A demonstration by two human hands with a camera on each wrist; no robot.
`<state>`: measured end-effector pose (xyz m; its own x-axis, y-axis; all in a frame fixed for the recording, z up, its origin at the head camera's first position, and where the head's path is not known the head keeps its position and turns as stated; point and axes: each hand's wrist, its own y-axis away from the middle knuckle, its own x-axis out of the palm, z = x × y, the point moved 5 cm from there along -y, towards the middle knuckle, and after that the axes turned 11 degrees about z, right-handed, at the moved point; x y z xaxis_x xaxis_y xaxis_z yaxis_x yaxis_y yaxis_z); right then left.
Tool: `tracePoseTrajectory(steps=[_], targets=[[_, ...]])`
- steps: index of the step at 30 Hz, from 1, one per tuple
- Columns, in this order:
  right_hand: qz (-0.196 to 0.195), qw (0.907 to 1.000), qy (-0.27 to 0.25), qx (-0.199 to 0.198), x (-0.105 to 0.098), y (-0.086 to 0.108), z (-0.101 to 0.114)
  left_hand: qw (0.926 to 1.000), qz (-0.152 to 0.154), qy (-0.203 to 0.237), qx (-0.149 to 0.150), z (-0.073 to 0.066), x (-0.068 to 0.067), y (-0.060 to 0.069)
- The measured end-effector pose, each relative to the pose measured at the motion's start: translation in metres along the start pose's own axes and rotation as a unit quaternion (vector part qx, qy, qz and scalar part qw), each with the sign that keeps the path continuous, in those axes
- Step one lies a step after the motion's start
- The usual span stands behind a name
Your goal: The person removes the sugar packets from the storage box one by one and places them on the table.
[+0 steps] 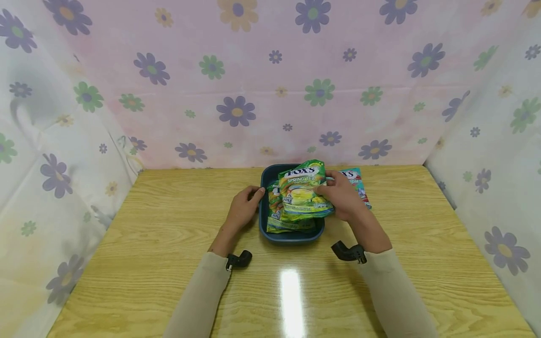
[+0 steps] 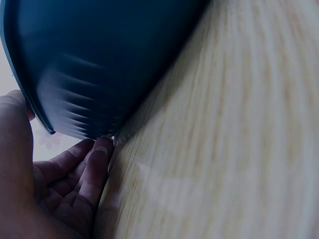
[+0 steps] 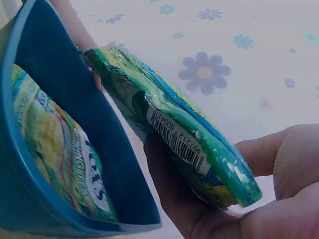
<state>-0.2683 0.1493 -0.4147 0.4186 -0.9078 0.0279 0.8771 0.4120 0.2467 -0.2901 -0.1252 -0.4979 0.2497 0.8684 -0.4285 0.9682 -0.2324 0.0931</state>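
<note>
A green Fox's Spring Tea candy bag (image 1: 301, 190) is pinched in my right hand (image 1: 342, 195), thumb on its front and fingers behind. It is held over a dark blue plastic basin (image 1: 291, 240). In the right wrist view, the bag (image 3: 174, 134) is edge-on with its barcode showing. Inside the basin lies another green Spring Tea bag (image 3: 65, 149), partly covered in the head view. My left hand (image 1: 244, 206) holds the basin's left side. The left wrist view shows its thumb at the rim and its fingertips (image 2: 102, 149) low against the outer wall (image 2: 75, 74).
To the right of the basin, a teal Fox's packet (image 1: 360, 188) lies on the wooden table (image 1: 177, 234), partly behind my right hand. A flowered cloth (image 1: 253, 84) hangs along the table's back edge, with more cloth on both sides.
</note>
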Motion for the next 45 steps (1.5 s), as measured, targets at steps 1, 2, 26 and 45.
tracePoseTrajectory(steps=[1, 2, 26, 45], targets=[[-0.002, 1.0, -0.001, 0.0, -0.002, 0.001, 0.0, 1.0, 0.0, 0.0, 0.0, 0.0, 0.0, 0.0], [-0.003, 1.0, -0.003, -0.001, -0.004, 0.002, 0.001, 1.0, 0.0, 0.0, 0.001, 0.0, 0.0, 0.0], [-0.02, 0.9992, -0.03, -0.015, -0.045, 0.025, 0.017, 0.9999, -0.01, -0.013, -0.004, 0.0, 0.0, -0.001], [-0.03, 0.9981, -0.051, -0.015, -0.064, 0.03, 0.011, 0.9998, -0.008, -0.019, -0.002, -0.001, -0.001, 0.001]])
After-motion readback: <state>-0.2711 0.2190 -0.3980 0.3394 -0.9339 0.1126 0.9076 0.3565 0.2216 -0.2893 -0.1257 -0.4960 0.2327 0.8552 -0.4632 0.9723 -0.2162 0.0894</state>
